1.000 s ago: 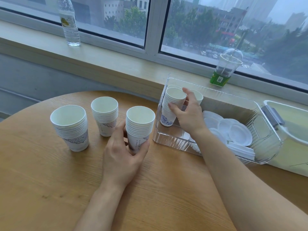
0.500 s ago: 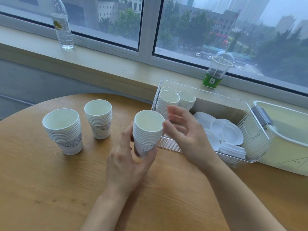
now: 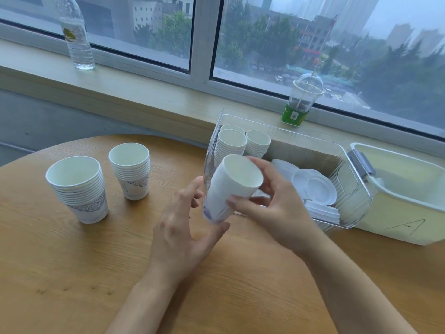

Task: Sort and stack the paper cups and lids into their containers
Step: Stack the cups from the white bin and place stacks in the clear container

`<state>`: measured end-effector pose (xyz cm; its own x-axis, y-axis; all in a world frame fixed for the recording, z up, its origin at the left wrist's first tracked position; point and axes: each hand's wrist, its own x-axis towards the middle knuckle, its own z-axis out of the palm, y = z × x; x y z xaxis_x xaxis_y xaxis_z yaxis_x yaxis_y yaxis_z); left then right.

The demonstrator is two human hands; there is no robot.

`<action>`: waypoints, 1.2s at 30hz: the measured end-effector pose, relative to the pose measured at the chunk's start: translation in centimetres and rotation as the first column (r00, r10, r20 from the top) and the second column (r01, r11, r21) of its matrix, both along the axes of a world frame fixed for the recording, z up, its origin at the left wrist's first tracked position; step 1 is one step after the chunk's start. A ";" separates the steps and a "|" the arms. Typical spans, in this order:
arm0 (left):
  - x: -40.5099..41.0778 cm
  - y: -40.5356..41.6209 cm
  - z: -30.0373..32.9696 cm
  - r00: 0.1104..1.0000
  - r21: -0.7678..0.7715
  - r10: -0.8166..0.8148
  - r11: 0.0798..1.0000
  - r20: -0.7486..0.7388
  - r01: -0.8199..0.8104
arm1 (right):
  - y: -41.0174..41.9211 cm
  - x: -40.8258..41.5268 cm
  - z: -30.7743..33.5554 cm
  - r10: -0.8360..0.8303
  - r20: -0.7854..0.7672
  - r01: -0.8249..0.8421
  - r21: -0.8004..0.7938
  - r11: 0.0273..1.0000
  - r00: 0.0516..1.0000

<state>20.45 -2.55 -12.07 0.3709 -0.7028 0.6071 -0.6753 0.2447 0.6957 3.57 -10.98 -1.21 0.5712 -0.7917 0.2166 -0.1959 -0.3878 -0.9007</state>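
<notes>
Tilting cup stack [image 3: 226, 189] between right hand [image 3: 277, 206], left hand [image 3: 183, 227].

The bench [image 3: 72, 273] is light brown wood with wavy lines. The cup stacks [image 3: 78, 189] near its left edge are white with a blue swirly band low down. The tilted stack [image 3: 231, 186] is white with a purple-blue mark near its bottom. The lids [image 3: 317, 189] are white, in a clear box [image 3: 349, 189]. Beside it is a pale yellow tub [image 3: 397, 213] with a grey clip [image 3: 361, 162]. The plastic cup [image 3: 301, 102] on the sill has a green label.
</notes>
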 end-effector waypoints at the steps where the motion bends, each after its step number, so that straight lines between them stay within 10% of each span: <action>1: 0.2 -0.1 -0.2 1.000 0.011 -0.001 1.000 0.007 0.001 | -0.5 -0.3 0.5 -0.030 0.034 0.030 -0.001 1.000 0.999; 11: 0.5 -0.7 -1.6 0.996 0.189 -0.090 0.978 -0.008 0.090 | -9.6 -1.8 -0.1 -0.367 0.020 0.368 -0.055 0.928 0.930; 36: 0.4 -0.8 -1.5 0.998 0.175 -0.066 0.983 0.003 0.065 | -11.7 1.4 -3.1 -0.404 -0.232 0.400 -0.063 0.914 0.885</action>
